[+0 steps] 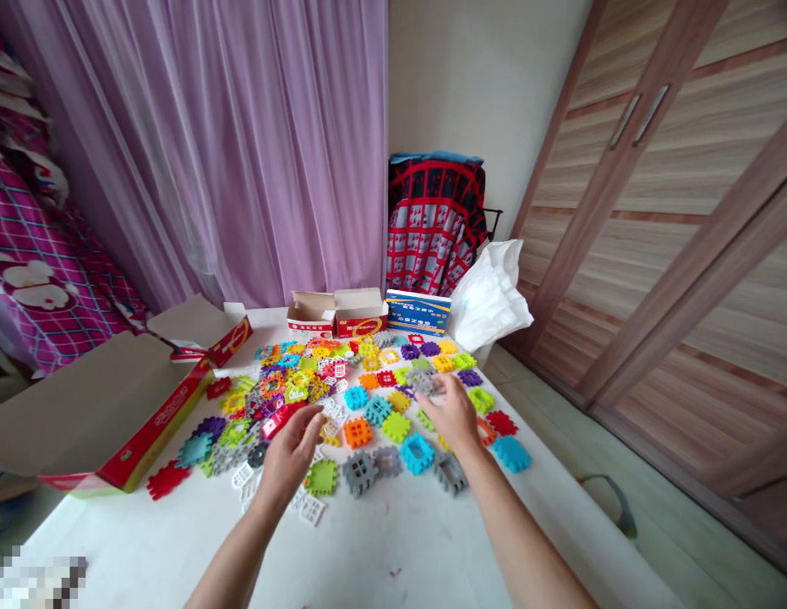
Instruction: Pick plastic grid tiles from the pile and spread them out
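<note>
My right hand [455, 414] reaches over the right part of the spread of toothed plastic building blocks. Its thumb and fingertips close on a grey building block [422, 380], slightly blurred. Left of centre, my left hand [292, 450] hovers by the heap with loosely bent fingers apart and nothing visible in them. Near it lie a red piece [280, 420], white window pieces [312, 509] and a green block [321, 478]. Between my hands sit an orange window block [358, 432], a dark grey one [360, 473] and a blue frame block [418, 454].
Open cardboard boxes stand at left [158, 423] and at the back [361, 326], beside a blue box [418, 313]. A white plastic bag [493, 296] rests at the back right corner of the white table [393, 558]. A wooden wardrobe [672, 211] is to the right.
</note>
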`<state>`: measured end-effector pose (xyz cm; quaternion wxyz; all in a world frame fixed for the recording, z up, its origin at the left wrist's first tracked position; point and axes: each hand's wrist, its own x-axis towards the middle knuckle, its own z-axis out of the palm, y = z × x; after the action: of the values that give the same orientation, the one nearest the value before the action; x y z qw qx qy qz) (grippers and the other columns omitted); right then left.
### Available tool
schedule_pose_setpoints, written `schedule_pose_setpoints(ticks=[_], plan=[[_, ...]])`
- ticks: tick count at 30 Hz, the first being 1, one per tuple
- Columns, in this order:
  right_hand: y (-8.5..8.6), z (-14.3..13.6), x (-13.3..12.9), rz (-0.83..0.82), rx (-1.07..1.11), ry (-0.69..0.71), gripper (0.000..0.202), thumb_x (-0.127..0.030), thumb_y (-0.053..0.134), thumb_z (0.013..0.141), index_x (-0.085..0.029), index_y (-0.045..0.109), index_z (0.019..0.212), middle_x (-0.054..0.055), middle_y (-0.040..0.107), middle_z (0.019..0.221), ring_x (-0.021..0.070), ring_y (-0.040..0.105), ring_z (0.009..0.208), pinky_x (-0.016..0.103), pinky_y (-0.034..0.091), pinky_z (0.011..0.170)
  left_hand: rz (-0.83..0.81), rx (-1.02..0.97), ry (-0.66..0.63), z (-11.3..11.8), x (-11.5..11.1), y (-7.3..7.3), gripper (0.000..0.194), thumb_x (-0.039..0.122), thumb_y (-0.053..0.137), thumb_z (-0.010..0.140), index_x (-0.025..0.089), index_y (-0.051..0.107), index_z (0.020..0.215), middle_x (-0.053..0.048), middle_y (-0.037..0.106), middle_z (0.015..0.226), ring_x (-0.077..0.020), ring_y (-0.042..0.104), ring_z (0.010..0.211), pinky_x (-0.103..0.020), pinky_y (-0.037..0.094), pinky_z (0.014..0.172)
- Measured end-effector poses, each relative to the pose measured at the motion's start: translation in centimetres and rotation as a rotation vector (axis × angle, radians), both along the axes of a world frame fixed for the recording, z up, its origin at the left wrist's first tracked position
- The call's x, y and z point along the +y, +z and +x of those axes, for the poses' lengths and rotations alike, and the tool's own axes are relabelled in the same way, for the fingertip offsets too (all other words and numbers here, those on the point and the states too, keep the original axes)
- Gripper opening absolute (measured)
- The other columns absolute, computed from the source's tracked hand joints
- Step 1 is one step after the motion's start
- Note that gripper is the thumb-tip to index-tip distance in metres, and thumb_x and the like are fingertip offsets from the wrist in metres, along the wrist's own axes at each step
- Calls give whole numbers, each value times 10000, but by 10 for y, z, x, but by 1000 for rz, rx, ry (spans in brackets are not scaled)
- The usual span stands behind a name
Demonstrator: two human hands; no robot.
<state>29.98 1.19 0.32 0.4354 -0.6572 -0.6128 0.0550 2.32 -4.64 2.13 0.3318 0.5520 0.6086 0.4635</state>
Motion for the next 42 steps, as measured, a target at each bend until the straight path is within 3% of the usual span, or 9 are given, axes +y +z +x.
schedule_pose_setpoints(ticks=[2,5,7,12,16,27,31,37,42], plan=[[-7,23,23,-68,-29,-141,389,-381,660,742,-186,605,1074,110,685,1064,268,622,1001,367,464,863,139,220,149,-28,-2,-14,498,656,507,793,243,691,1001,-69,758,943,-202,692,758,-290,517,620],[-17,42,45,-113,-111,-178,431,-379,670,755,-169,599,1125,127,685,1100,279,617,1042,362,439,886,201,516,306,-73,-11,-39,443,596,461,844,267,688,1038,-63,756,997,-191,667,670,-305,503,602],[-24,44,53,-128,-147,-185,436,-386,669,767,-169,597,1139,127,690,1096,280,618,1040,360,432,880,232,655,369,-98,-17,-54,445,573,417,869,261,673,1056,-78,749,1043,-202,656,657,-347,517,660],[-34,41,62,-153,-184,-198,434,-402,672,783,-167,597,1140,119,702,1074,280,617,1034,353,422,863,332,778,393,-131,-25,-80,407,527,395,889,245,637,1054,-108,737,1067,-280,688,964,-398,527,837],[-35,42,64,-171,-222,-188,412,-393,664,802,-162,601,1137,112,703,1081,273,620,1022,345,417,852,361,779,375,-135,-27,-88,381,487,407,894,236,626,1080,-116,727,1106,-286,683,999,-409,526,865],[-27,40,51,-153,-222,-170,363,-363,621,814,-186,626,1131,122,680,1095,278,590,1050,375,424,894,303,713,392,-134,-27,-87,347,468,437,874,264,638,1071,-81,725,1124,-277,670,1029,-404,514,902],[-32,24,18,35,-115,-68,281,-301,532,846,-194,644,1080,119,679,1102,261,594,1052,387,447,926,283,754,376,-137,-22,-92,373,472,423,864,241,654,1043,-103,738,1090,-288,669,1035,-411,505,912],[-52,-48,-56,266,-89,306,217,-217,464,917,-231,664,1000,83,694,972,218,628,953,354,489,872,229,847,354,-139,-17,-97,471,515,369,874,197,678,1034,-128,736,1111,-299,654,1077,-417,482,945],[-57,-76,-76,321,-187,431,248,-150,466,924,-235,682,1010,56,703,953,210,615,902,347,471,829,177,901,389,-135,-16,-98,600,547,296,891,132,691,1067,-183,698,1183,-323,612,1153,-444,442,1005]])
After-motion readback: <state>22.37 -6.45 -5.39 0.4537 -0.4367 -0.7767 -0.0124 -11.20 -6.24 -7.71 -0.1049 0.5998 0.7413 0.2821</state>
